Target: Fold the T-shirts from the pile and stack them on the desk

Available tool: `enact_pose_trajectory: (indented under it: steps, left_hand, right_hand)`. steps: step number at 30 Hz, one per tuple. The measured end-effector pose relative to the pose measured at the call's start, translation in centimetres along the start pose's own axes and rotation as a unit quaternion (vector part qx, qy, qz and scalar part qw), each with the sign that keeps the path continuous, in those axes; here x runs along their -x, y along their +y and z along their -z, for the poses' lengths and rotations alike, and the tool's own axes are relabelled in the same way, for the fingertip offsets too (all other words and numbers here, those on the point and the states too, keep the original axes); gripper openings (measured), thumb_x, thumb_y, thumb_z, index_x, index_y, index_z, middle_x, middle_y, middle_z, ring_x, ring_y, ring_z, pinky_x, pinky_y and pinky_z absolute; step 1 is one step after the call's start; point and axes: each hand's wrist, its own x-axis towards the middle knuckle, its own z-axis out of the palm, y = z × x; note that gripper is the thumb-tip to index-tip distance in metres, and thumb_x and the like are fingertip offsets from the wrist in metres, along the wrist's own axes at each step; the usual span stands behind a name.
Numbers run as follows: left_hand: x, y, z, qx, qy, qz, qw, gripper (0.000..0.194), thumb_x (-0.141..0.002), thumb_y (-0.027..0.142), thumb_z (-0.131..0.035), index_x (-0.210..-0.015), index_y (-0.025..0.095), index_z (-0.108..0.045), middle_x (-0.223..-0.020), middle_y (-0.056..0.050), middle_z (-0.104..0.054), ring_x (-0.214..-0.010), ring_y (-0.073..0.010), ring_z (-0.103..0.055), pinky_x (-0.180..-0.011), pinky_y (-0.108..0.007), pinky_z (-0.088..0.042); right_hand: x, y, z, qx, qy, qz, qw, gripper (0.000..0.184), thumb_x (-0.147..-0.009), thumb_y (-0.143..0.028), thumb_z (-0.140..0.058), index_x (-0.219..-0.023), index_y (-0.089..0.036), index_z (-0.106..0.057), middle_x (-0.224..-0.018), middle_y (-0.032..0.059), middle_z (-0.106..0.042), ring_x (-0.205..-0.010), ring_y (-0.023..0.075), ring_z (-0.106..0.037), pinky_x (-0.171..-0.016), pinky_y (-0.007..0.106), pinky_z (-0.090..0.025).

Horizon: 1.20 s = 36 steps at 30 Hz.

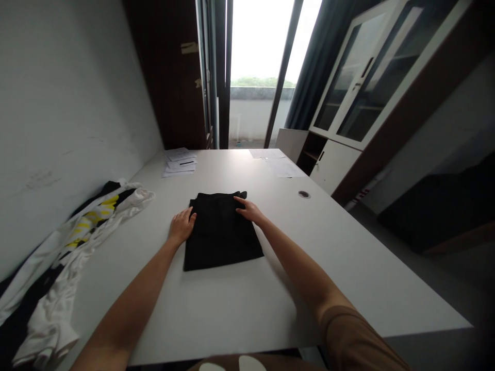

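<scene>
A black folded garment lies flat on the white table, roughly in the middle. My left hand rests at the garment's left edge near its far corner, fingers curled onto the cloth. My right hand lies on the far right corner, fingers stretched along the fold. Both forearms reach in from the near edge. Neither hand lifts the cloth; both press on it.
A heap of white, black and yellow clothes lies along the table's left side by the wall. Stacked papers and loose sheets sit at the far end. A round cable hole is at the right. A glass-door cabinet stands beyond.
</scene>
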Motion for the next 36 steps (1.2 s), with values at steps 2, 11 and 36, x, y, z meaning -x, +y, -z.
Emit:
enact_pose_trajectory:
  steps: [2, 11, 36]
  left_hand:
    - [-0.2, -0.2, -0.1, 0.005, 0.013, -0.004, 1.0, 0.056, -0.107, 0.047, -0.028, -0.147, 0.016, -0.052, -0.148, -0.012, -0.058, -0.135, -0.026, -0.053, -0.117, -0.042, -0.037]
    - [-0.2, -0.5, -0.3, 0.017, 0.03, -0.015, 0.999, 0.055, -0.107, 0.047, -0.027, -0.145, 0.017, -0.053, -0.145, -0.011, -0.06, -0.133, -0.0253, -0.055, -0.116, -0.042, -0.04]
    - [0.4, 0.9, -0.3, -0.048, -0.003, -0.079, 0.996, 0.056, -0.105, 0.049, -0.029, -0.147, 0.018, -0.051, -0.143, -0.013, -0.06, -0.131, -0.0287, -0.055, -0.115, -0.046, -0.04]
  right_hand:
    - [-0.2, 0.3, -0.3, -0.027, -0.018, 0.011, 0.999, 0.061, -0.089, -0.021, -0.063, -0.148, -0.034, -0.056, -0.14, -0.0026, -0.065, -0.126, 0.0215, -0.062, -0.11, 0.037, -0.049]
    - [-1.0, 2.3, 2.3, 0.018, 0.038, -0.067, 0.997, 0.052, -0.09, -0.019, -0.059, -0.139, -0.032, -0.066, -0.122, -0.0004, -0.075, -0.104, 0.0206, -0.072, -0.101, 0.035, -0.054]
    - [2.9, 21.4, 22.8, 0.164, 0.232, -0.3, 0.911, 0.051, -0.087, -0.037, -0.063, -0.132, -0.015, -0.067, -0.128, 0.0146, -0.069, -0.122, 0.0303, -0.061, -0.107, 0.039, -0.047]
